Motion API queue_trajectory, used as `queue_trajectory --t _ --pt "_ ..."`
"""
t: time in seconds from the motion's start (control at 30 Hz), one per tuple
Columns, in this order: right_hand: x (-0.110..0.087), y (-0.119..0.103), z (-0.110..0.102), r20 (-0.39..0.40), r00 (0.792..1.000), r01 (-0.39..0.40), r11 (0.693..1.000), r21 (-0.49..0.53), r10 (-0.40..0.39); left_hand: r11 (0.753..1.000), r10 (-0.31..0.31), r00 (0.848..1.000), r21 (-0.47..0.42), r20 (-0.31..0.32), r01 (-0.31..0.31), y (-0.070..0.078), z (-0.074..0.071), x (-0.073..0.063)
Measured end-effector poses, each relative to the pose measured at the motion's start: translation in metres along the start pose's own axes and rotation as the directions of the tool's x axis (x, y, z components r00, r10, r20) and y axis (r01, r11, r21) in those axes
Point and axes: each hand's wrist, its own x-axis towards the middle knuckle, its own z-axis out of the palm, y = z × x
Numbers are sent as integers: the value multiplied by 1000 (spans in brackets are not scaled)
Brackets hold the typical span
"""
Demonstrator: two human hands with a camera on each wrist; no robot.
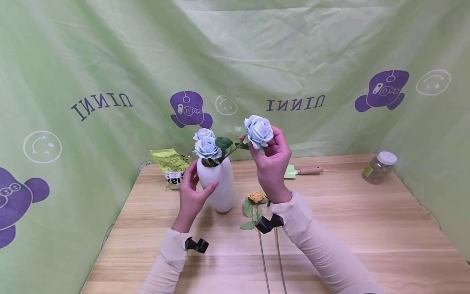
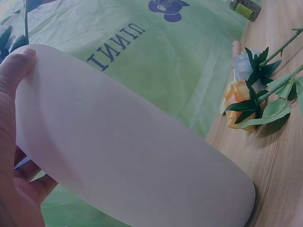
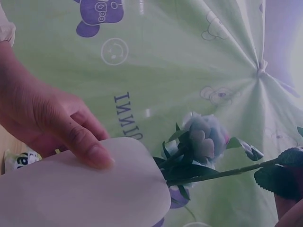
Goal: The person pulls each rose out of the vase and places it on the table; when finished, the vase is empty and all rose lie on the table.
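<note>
White vase sits gripped near its rim by the left hand, the right hand holding a blue rose by its bloom.

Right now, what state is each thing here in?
Vase: gripped by the left hand
Blue rose pair: standing in the vase
Raised blue rose: held in the right hand
Yellow rose: lying on the table
Pale rose: lying beside the yellow rose
Jar: lid on
Bag: upright; seal unclear
Trowel: lying, partly hidden
</note>
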Motion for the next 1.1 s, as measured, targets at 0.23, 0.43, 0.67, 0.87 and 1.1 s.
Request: queue_trajectory --t 0.23,0.43,0.67,0.87,1.1 --pt "3 -3 1 -1 1000 26 1000 -13 -26 1000 11 1000 14 1 -11 -2 -1 0" --pt "5 -6 3 -20 999 35 999 -27 -35 1000 9 1000 12 0 -9 -2 0 1" --pt "10 -15 3 -43 997 66 997 -44 -68 1000 -1 1000 10 1 1 -3 -1 1" --pt "15 -22 4 -66 993 99 995 16 -98 1000 -25 1000 11 0 25 -2 -1 1" --pt "20 -28 2 -85 989 126 987 103 -117 999 -32 999 9 -10 32 -1 0 1"
